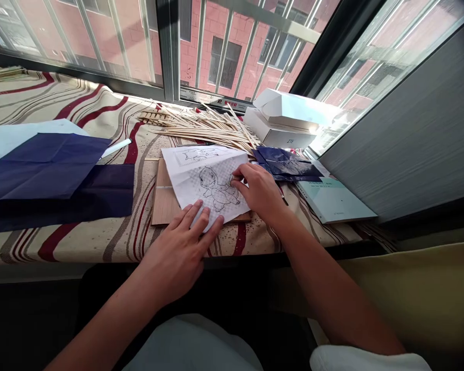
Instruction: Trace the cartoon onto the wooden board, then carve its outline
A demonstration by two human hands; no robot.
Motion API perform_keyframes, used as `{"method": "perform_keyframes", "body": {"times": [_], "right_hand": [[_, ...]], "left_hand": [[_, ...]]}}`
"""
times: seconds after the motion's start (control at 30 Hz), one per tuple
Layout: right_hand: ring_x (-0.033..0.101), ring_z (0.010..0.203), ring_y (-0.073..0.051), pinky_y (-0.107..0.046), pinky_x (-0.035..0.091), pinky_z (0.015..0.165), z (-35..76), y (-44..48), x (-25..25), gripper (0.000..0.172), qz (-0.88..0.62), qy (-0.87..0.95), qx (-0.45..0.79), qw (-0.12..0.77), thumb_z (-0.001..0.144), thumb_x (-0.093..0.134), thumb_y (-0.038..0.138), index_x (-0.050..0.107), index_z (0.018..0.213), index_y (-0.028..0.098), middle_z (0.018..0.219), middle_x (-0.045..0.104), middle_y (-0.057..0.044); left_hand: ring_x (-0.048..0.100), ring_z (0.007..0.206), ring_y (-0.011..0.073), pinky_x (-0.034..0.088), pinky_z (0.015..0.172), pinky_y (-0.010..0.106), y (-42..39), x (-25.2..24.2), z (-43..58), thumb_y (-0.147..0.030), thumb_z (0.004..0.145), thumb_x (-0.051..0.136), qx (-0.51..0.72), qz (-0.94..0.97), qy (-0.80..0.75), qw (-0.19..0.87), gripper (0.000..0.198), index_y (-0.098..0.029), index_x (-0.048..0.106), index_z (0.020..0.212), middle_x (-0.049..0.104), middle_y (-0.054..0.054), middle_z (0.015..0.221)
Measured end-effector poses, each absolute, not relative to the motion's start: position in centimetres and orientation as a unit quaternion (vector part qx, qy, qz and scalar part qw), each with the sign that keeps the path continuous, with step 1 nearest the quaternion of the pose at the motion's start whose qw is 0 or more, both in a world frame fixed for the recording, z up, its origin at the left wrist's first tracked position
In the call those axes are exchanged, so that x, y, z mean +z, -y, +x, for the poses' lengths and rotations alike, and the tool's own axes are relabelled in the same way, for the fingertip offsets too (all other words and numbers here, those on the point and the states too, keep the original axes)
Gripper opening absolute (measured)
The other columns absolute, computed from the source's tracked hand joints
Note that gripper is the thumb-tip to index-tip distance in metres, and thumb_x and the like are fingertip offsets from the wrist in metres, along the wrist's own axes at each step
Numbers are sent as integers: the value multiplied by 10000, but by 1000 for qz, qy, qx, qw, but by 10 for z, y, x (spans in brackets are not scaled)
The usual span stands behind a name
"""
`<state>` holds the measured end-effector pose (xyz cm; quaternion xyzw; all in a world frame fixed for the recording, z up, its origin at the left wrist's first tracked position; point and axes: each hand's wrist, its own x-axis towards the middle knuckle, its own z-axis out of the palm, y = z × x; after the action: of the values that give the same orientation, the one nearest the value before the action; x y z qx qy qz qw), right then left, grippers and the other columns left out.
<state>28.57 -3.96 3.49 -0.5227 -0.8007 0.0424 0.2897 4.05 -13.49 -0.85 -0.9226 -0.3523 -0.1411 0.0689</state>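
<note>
A barred window point(170, 46) is running along the far edge of a window ledge point(81, 242) covered by a striped cloth. Everything here is placed by the thin paper sheet point(216, 185), which is printed w/ a cartoon line drawing and is lying creased on a wooden board point(164, 201). Left of the sheet, large dark blue sheets point(42, 170) are lying flat. Beyond it, to the right, a white ZTE box point(278, 133) is sitting open-looking, and a pale green book point(332, 201) is lying nearer, right of the sheet. Straight behind it, a loose pile of thin wooden sticks point(204, 126) is spreading out. The L hand point(174, 252) is open, fingers spread, pressing down on the sheet's near edge, not gripping. The R hand point(259, 193) is curled, fingertips pinching a small shiny item point(231, 178) on the drawing; exactly what it is, can't tell. The sheet looks v. light, soft and easily creased or torn, so flat pressure near its edges seems safer than pinching.
</note>
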Motion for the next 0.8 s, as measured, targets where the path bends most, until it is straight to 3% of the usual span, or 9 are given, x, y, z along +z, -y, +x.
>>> {"method": "perform_keyframes", "body": {"times": [0.13,0.2,0.33,0.53,0.8], "right_hand": [[687,880,-209,-329,509,794,285,69,44,63,-458,809,112,351,990,694,151,672,1005,207,969,749,-53],[698,914,-208,-327,521,823,279,83,45,55,-429,828,127,337,1005,694,154,696,1031,202,996,757,-58],[686,959,-232,-357,529,880,268,90,38,52,-403,856,114,302,1011,682,131,711,1030,169,1031,756,-91],[674,988,-248,-376,541,899,260,92,33,97,-410,860,133,274,1027,628,107,681,995,182,1037,738,-103],[653,963,-268,-393,501,888,268,72,34,134,-497,829,56,251,986,674,118,627,911,219,1011,721,-94]], "left_hand": [[445,1585,432,414,1299,604,132,-10,16,-166,870,610,-163,-913,364,89,787,-136,474,1644,554,220,1615],[453,1575,411,404,1308,596,131,-7,7,-150,878,590,-165,-914,355,102,777,-145,470,1646,585,201,1567],[508,1519,446,463,1256,617,131,2,12,-160,920,576,-168,-917,334,138,650,-95,563,1567,629,232,1486],[624,1418,430,554,1167,534,136,-5,41,-114,989,480,-191,-906,330,185,507,42,614,1452,650,297,1497],[619,1442,465,571,1159,563,137,-12,41,-100,990,436,-198,-908,333,162,517,17,618,1460,673,287,1490]]}}
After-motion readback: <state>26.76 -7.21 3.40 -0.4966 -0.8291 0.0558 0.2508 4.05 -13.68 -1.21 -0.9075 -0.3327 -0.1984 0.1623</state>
